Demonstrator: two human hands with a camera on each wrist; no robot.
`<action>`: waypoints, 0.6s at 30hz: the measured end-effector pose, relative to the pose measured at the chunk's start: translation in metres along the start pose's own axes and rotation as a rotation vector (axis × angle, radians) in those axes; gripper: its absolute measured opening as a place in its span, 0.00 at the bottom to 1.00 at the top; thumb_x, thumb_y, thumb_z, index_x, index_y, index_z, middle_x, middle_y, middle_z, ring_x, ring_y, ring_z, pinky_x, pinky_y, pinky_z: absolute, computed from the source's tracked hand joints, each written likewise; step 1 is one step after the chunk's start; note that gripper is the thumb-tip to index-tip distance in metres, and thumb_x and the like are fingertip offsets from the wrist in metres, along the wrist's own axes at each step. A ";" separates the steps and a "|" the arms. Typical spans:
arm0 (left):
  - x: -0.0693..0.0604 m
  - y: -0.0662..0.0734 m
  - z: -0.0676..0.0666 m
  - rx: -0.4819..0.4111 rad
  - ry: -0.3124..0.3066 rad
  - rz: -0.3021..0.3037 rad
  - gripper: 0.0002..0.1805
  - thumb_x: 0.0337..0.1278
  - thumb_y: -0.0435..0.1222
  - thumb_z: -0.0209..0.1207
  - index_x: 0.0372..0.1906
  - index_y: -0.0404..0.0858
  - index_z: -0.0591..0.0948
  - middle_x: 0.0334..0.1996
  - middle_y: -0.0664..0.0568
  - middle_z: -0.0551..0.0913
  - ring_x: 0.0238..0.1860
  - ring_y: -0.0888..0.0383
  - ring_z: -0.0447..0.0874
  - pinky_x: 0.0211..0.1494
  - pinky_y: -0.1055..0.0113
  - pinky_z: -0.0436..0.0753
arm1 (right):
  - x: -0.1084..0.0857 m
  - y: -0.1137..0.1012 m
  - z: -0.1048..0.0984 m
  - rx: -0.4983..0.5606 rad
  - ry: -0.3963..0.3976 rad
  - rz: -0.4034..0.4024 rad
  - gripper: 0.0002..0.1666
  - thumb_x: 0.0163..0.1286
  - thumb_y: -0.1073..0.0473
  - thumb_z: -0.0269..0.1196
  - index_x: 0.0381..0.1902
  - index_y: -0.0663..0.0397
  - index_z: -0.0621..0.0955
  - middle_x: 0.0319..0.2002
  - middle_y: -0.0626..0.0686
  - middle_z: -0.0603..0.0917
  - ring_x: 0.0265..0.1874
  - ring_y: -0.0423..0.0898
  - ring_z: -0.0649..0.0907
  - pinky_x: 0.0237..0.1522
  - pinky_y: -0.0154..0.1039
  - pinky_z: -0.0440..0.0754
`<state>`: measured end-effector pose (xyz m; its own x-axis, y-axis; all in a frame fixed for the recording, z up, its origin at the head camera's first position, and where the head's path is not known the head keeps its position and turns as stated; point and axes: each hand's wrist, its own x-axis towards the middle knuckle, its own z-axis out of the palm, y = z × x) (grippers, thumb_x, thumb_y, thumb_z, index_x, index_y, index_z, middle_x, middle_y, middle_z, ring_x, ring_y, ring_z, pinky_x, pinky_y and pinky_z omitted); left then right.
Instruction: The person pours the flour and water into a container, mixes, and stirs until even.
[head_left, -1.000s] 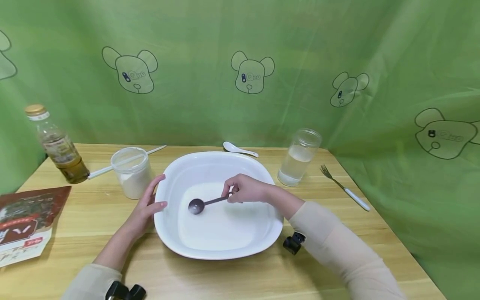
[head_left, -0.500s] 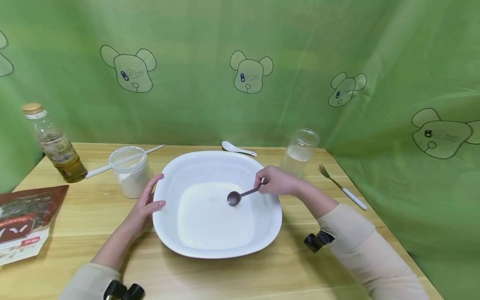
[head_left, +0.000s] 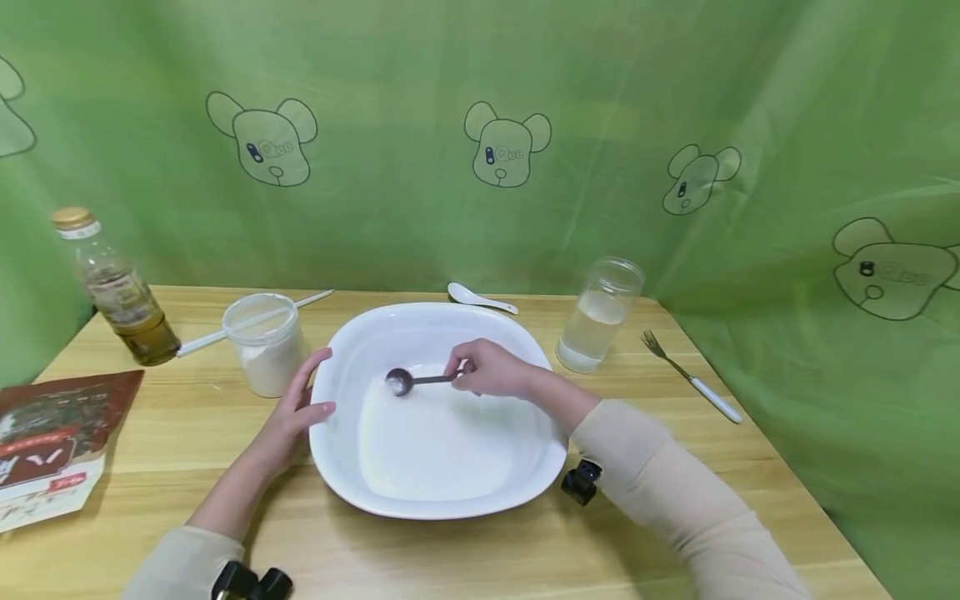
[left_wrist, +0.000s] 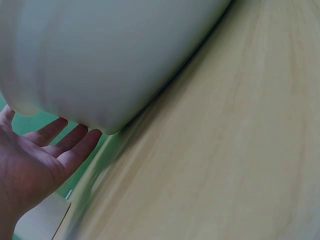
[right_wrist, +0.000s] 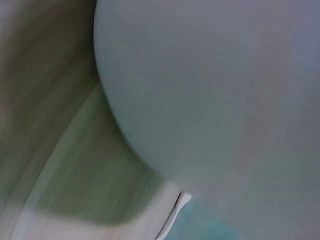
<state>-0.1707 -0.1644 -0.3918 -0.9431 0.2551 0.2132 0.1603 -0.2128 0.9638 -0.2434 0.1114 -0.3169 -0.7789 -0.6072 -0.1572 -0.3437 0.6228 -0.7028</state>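
Note:
In the head view, a white basin [head_left: 438, 492] stands on the table, its floor covered by something white and smooth. My left hand [head_left: 291, 417] holds its left rim, with the thumb over the edge. In the left wrist view, the fingertips [left_wrist: 92, 135] touch the basin's outer wall. My right hand [head_left: 491, 369] pinches the handle of a dark measuring spoon [head_left: 400, 382] inside the basin. The spoon's bowl points left and shows a whitish patch. Only the basin's blurred outer wall [right_wrist: 200, 100] and the table fill most of the right wrist view; the right hand is hidden there.
Left of the basin stand a jar of white powder [head_left: 266, 354] and a bottle of amber liquid [head_left: 123, 304], with a white stick [head_left: 202, 342] between them. A red-brown packet [head_left: 56, 446] lies nearer. Behind is a white spoon [head_left: 480, 298]; rightward, a glass of cloudy liquid [head_left: 596, 321] and a fork [head_left: 693, 379].
My right hand has carried the measuring spoon rightward, then back left, and the bowl now sits farther back in the basin than a second ago. The left hand keeps its place on the rim.

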 end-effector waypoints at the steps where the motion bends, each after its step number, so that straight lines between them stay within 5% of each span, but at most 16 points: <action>1: 0.000 0.000 0.000 -0.002 0.000 0.003 0.35 0.48 0.27 0.45 0.64 0.46 0.49 0.51 0.27 0.59 0.41 0.51 0.75 0.33 0.54 0.79 | 0.000 -0.002 0.003 0.009 -0.031 -0.019 0.08 0.53 0.69 0.57 0.34 0.64 0.78 0.10 0.48 0.69 0.11 0.40 0.68 0.15 0.29 0.65; 10: -0.001 -0.001 -0.001 -0.004 0.001 -0.011 0.36 0.48 0.27 0.45 0.64 0.45 0.49 0.51 0.28 0.59 0.41 0.51 0.76 0.34 0.53 0.79 | -0.032 -0.003 -0.006 0.064 -0.306 -0.094 0.07 0.53 0.71 0.57 0.32 0.61 0.79 0.10 0.47 0.68 0.11 0.38 0.66 0.15 0.27 0.62; 14: 0.000 -0.001 -0.001 0.004 0.004 -0.022 0.36 0.48 0.27 0.46 0.64 0.46 0.49 0.51 0.29 0.60 0.41 0.50 0.75 0.34 0.53 0.79 | -0.051 0.004 -0.029 0.013 -0.299 -0.057 0.08 0.49 0.72 0.56 0.28 0.60 0.79 0.11 0.46 0.68 0.11 0.37 0.65 0.14 0.26 0.61; 18: 0.000 0.000 0.000 0.009 0.002 -0.017 0.36 0.48 0.28 0.46 0.64 0.46 0.49 0.51 0.29 0.60 0.41 0.50 0.75 0.34 0.53 0.79 | -0.064 0.010 -0.051 -0.059 -0.191 -0.012 0.08 0.46 0.73 0.55 0.25 0.62 0.79 0.12 0.47 0.69 0.11 0.37 0.64 0.12 0.26 0.60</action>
<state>-0.1708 -0.1649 -0.3919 -0.9464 0.2566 0.1961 0.1466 -0.1998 0.9688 -0.2237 0.1822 -0.2787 -0.6626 -0.6937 -0.2823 -0.3867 0.6397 -0.6643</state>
